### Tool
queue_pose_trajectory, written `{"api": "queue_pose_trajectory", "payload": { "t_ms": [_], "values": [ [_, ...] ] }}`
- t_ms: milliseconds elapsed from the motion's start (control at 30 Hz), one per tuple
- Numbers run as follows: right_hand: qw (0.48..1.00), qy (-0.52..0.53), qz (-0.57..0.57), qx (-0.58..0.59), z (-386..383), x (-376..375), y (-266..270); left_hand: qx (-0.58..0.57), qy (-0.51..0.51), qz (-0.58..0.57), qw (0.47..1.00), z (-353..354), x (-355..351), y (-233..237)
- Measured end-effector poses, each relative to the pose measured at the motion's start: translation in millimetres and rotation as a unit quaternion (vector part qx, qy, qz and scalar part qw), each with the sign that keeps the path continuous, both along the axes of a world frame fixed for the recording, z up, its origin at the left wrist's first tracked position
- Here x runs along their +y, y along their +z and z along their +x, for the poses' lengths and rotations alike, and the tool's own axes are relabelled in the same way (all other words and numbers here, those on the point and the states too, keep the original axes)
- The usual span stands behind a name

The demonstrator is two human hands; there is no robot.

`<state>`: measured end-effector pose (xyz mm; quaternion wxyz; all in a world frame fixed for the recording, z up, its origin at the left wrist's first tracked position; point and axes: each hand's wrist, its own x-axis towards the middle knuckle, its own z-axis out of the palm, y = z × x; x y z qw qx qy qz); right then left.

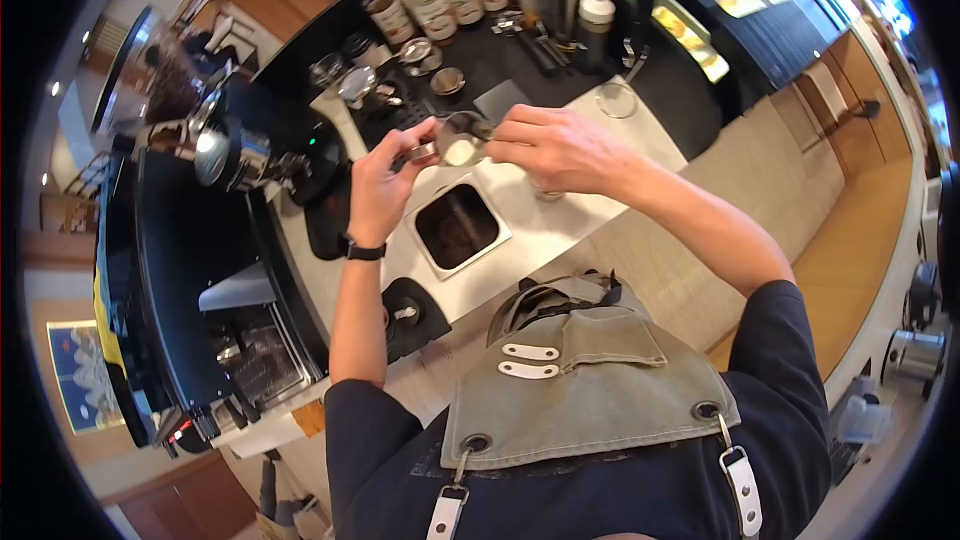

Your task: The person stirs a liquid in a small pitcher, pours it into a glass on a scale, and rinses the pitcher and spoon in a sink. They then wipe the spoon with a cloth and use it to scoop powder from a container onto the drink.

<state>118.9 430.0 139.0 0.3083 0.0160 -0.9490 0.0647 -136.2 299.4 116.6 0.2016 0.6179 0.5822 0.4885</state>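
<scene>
A small metal pitcher with something pale inside is held up between my hands, above the back edge of a square dark bin set in the white counter. My left hand, with a black band at the wrist, is closed around the pitcher's handle. At the pitcher's other side my right hand has its fingers pressed together on a small dark item at the rim, too small to name. A glass, partly hidden, stands under my right hand.
Labelled bottles and a pump bottle line the back of the counter. An espresso machine and a grinder stand at the left. A tamper lies on a black mat at the front edge.
</scene>
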Motion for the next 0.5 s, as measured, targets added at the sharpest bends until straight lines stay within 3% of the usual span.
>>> {"api": "queue_pose_trajectory", "payload": {
  "t_ms": [167, 300, 500],
  "values": [
    [0.993, -0.007, -0.065, 0.099, 17, 5, -11, 0.017, -0.011, -0.007, 1.000, 29, 13, 9],
    [0.991, 0.058, -0.112, 0.051, 49, 13, -14, 0.027, -0.038, -0.051, 0.998, 43, 25, 16],
    [0.991, 0.100, -0.066, 0.057, 73, 48, -3, 0.065, -0.051, -0.095, 0.992, 68, 41, 37]
  ]
}}
